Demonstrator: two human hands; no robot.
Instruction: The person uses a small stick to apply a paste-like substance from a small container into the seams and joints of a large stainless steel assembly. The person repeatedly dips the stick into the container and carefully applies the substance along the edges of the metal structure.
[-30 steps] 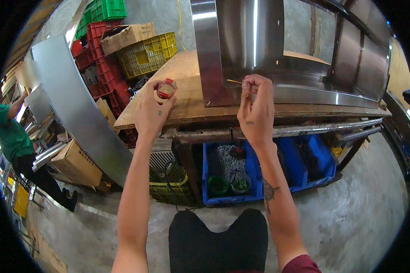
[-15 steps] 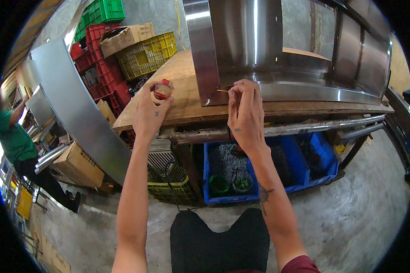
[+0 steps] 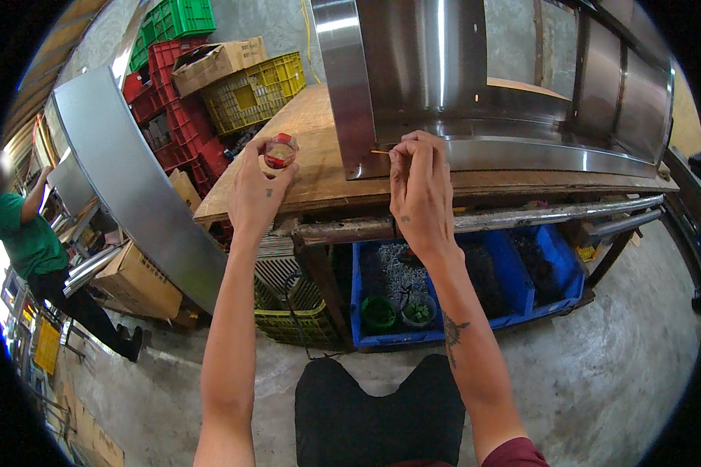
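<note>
My left hand [image 3: 258,185] is closed around a small round clear container with red markings [image 3: 280,151], held above the left part of the wooden tabletop [image 3: 308,140]. Between the fingertips of my right hand [image 3: 422,187] is a thin orange-brown stick [image 3: 381,152]. Its tip points left, at the lower corner of a shiny stainless steel frame [image 3: 358,159] that stands on the table. Whether the tip touches the metal I cannot tell. My right fingers are beside the frame's bottom edge.
Under the table are blue bins [image 3: 413,340] with small metal parts and cups. A curved metal sheet [image 3: 136,171] leans at the left, near stacked red crates [image 3: 183,117] and a yellow crate [image 3: 257,93]. Another person in a green shirt [image 3: 29,233] stands far left.
The view has shifted slightly. My right hand has barely moved, with the stick still at the frame's corner. My left hand keeps hold of the container.
</note>
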